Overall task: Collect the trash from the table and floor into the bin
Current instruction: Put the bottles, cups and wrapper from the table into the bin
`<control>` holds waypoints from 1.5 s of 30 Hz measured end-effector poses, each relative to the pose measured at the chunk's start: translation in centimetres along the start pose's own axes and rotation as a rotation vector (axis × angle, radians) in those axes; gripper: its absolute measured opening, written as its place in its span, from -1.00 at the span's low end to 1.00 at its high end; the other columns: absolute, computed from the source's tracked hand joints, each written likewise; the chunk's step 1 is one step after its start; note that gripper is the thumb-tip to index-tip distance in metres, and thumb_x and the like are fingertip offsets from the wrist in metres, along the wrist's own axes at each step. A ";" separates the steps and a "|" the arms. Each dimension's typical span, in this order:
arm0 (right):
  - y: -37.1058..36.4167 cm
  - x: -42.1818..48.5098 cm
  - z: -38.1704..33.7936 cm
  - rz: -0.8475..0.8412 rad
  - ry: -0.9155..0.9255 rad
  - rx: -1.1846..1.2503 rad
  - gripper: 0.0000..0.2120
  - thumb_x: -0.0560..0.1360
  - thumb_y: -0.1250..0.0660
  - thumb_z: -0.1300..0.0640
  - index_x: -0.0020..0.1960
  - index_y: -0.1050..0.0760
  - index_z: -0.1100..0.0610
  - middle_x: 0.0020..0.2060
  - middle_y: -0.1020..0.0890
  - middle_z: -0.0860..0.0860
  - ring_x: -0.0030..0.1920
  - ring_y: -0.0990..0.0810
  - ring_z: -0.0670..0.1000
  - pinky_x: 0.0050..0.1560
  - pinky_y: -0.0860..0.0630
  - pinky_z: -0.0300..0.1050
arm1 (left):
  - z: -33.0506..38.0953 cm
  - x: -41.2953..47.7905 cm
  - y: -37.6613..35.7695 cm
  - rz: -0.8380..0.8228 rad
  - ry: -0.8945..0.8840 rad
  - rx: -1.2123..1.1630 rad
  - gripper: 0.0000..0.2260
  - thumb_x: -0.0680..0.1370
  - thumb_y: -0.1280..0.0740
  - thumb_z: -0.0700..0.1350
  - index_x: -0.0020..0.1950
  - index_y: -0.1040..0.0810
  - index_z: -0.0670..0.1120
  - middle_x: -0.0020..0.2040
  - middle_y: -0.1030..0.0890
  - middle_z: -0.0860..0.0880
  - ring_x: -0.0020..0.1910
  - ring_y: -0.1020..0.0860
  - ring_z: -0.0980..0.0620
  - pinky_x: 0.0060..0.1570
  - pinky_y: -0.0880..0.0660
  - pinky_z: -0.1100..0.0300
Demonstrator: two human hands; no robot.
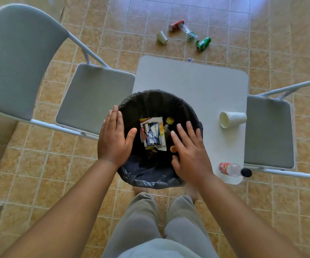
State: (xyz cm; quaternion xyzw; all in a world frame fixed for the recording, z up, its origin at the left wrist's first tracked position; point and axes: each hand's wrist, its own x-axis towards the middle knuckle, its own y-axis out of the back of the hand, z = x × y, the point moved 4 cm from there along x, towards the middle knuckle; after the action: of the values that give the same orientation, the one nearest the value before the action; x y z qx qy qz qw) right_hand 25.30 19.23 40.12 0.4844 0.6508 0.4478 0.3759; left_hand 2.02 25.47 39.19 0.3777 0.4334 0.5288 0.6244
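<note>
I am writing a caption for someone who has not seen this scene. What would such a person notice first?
First, the bin lined with a black bag in the centre, wrappers inside, with the open left hand and right hand over its rim. Next, the white cup on its side and the bottle on the table, to the right. Beyond, two cans, a cup and crushed plastic lie on the tiled floor.

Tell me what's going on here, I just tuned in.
A person is clearing up trash. Both the left hand and the right hand hover open and empty over the black-lined bin, which already holds wrappers. A foam cup and a plastic bottle lie on the table. On the floor beyond: a paper cup, red can, crushed bottle, green can.
</note>
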 end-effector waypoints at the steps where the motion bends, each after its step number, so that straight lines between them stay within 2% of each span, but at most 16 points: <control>1: 0.0 -0.2 0.7 0.027 -0.041 -0.012 -0.34 0.47 -0.34 0.06 0.52 -0.30 0.21 0.56 -0.23 0.17 0.60 0.05 0.20 0.55 -0.01 0.27 | 0.6 -0.1 -0.2 -0.002 -0.007 0.001 -0.33 0.61 0.03 0.23 0.58 -0.06 -0.18 0.61 0.00 -0.07 0.58 0.02 -0.03 0.52 -0.03 -0.03; 5: -0.2 -1.3 3.0 0.078 -0.140 -0.088 -0.33 0.56 -0.25 -0.11 0.53 -0.26 0.24 0.57 -0.19 0.19 0.61 0.07 0.18 0.57 0.03 0.22 | 2.8 -0.4 -1.3 -0.008 -0.018 0.008 -0.33 0.62 0.04 0.24 0.58 -0.06 -0.17 0.61 0.00 -0.06 0.58 0.02 -0.03 0.52 -0.03 -0.02; 15: 1.2 -2.3 7.3 0.118 -0.260 -0.043 -0.29 0.55 -0.28 -0.07 0.55 -0.18 0.29 0.58 -0.10 0.23 0.60 0.07 0.18 0.58 0.04 0.14 | 7.2 0.1 -2.9 -0.006 -0.032 0.033 -0.34 0.63 0.00 0.22 0.58 -0.04 -0.19 0.61 0.02 -0.09 0.58 0.05 -0.03 0.53 -0.01 -0.02; 23: 2.5 -3.0 10.1 0.115 -0.230 -0.003 -0.31 0.58 -0.30 -0.05 0.56 -0.17 0.28 0.59 -0.10 0.21 0.61 0.08 0.16 0.59 0.07 0.10 | 10.2 0.4 -3.9 -0.003 -0.025 0.040 -0.29 0.59 0.08 0.28 0.58 -0.04 -0.19 0.61 0.04 -0.08 0.58 0.06 -0.03 0.53 0.00 0.01; 26: 3.6 -3.8 11.2 0.210 -0.219 0.197 -0.37 0.61 -0.29 0.02 0.56 -0.18 0.28 0.58 -0.14 0.17 0.61 0.05 0.13 0.58 -0.05 0.07 | 10.8 0.4 -4.0 0.003 -0.023 0.041 -0.31 0.60 0.05 0.25 0.58 -0.05 -0.20 0.61 0.02 -0.09 0.58 0.05 -0.03 0.53 0.01 0.01; 28: 4.4 -5.2 12.7 0.333 -0.297 0.275 -0.46 0.64 -0.22 0.10 0.54 -0.23 0.29 0.56 -0.21 0.17 0.60 -0.04 0.14 0.57 -0.06 0.01 | 10.9 0.4 -4.0 0.005 -0.020 0.052 -0.32 0.62 0.01 0.22 0.57 -0.06 -0.21 0.61 0.01 -0.10 0.58 0.04 -0.04 0.53 0.00 -0.01; 30: 4.6 -7.3 14.9 0.384 -0.433 0.259 -0.53 0.62 -0.17 0.16 0.49 -0.32 0.31 0.50 -0.34 0.21 0.56 -0.18 0.18 0.56 -0.09 -0.01 | 10.8 0.4 -3.9 0.006 -0.019 0.065 -0.33 0.62 -0.01 0.21 0.57 -0.06 -0.22 0.61 0.01 -0.11 0.58 0.04 -0.05 0.53 0.01 -0.01; 32: 3.5 -9.7 17.3 0.290 -0.553 0.187 -0.57 0.58 -0.20 0.20 0.42 -0.41 0.32 0.41 -0.45 0.24 0.51 -0.27 0.23 0.52 -0.16 0.07 | 10.8 0.4 -3.9 0.004 -0.019 0.073 -0.33 0.62 -0.01 0.21 0.57 -0.05 -0.21 0.61 0.02 -0.11 0.58 0.05 -0.04 0.53 0.01 -0.01; 35: 0.3 -13.1 19.5 -0.018 -0.664 0.109 -0.57 0.56 -0.35 0.18 0.40 -0.44 0.23 0.40 -0.46 0.20 0.50 -0.27 0.24 0.46 -0.24 0.13 | 10.8 0.4 -4.0 0.006 -0.019 0.077 -0.33 0.62 -0.02 0.21 0.57 -0.05 -0.21 0.61 0.02 -0.11 0.58 0.05 -0.05 0.53 0.01 -0.02; 36: -0.7 -14.1 19.7 -0.098 -0.682 0.119 -0.57 0.55 -0.37 0.17 0.40 -0.45 0.20 0.39 -0.47 0.17 0.46 -0.33 0.23 0.41 -0.31 0.12 | 10.7 0.4 -4.0 0.004 -0.018 0.079 -0.33 0.62 -0.01 0.21 0.57 -0.05 -0.21 0.61 0.02 -0.11 0.58 0.05 -0.05 0.53 0.00 -0.02; 38: -1.9 -15.5 19.8 -0.143 -0.699 0.167 -0.64 0.54 -0.37 0.21 0.32 -0.47 0.15 0.24 -0.57 0.13 0.23 -0.52 0.20 0.12 -0.50 0.05 | 10.6 0.4 -4.0 0.006 -0.020 0.084 -0.33 0.62 0.00 0.22 0.58 -0.04 -0.21 0.61 0.03 -0.10 0.58 0.05 -0.04 0.53 0.00 -0.02; 39: -2.0 -15.8 19.7 -0.128 -0.707 0.181 -0.69 0.54 -0.37 0.23 0.27 -0.48 0.14 0.14 -0.60 0.11 0.10 -0.57 0.19 -0.04 -0.52 0.00 | 10.6 0.5 -4.0 0.006 -0.023 0.086 -0.33 0.62 0.00 0.22 0.58 -0.04 -0.20 0.61 0.03 -0.10 0.58 0.06 -0.04 0.53 0.01 -0.02; 40: -1.9 -15.9 19.6 -0.100 -0.714 0.187 -0.71 0.53 -0.37 0.23 0.25 -0.48 0.13 0.09 -0.62 0.10 0.02 -0.59 0.19 -0.12 -0.50 -0.03 | 10.6 0.5 -4.0 0.005 -0.025 0.086 -0.33 0.62 0.01 0.23 0.58 -0.04 -0.20 0.61 0.03 -0.10 0.58 0.06 -0.04 0.53 0.01 -0.02; 43: 0.0 -14.9 19.2 0.074 -0.711 0.186 -0.63 0.53 -0.40 0.21 0.32 -0.46 0.18 0.11 -0.64 0.17 0.01 -0.62 0.25 -0.06 -0.54 0.01 | 10.6 0.5 -4.1 0.001 -0.027 0.083 -0.32 0.62 0.01 0.23 0.58 -0.03 -0.20 0.61 0.04 -0.09 0.58 0.07 -0.04 0.53 0.00 -0.03; 45: 2.9 -13.4 18.6 0.284 -0.701 0.233 -0.59 0.54 -0.41 0.18 0.35 -0.43 0.20 0.09 -0.64 0.23 0.01 -0.63 0.29 -0.04 -0.57 0.05 | 10.5 0.5 -4.1 0.000 -0.027 0.085 -0.32 0.62 0.02 0.24 0.58 -0.03 -0.20 0.61 0.04 -0.09 0.58 0.07 -0.03 0.53 0.01 -0.04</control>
State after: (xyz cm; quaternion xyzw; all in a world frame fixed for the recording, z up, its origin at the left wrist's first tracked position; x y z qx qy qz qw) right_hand 46.65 10.67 37.71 0.7325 0.4559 0.2260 0.4521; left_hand 13.30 25.18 38.89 0.4110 0.4469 0.5047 0.6137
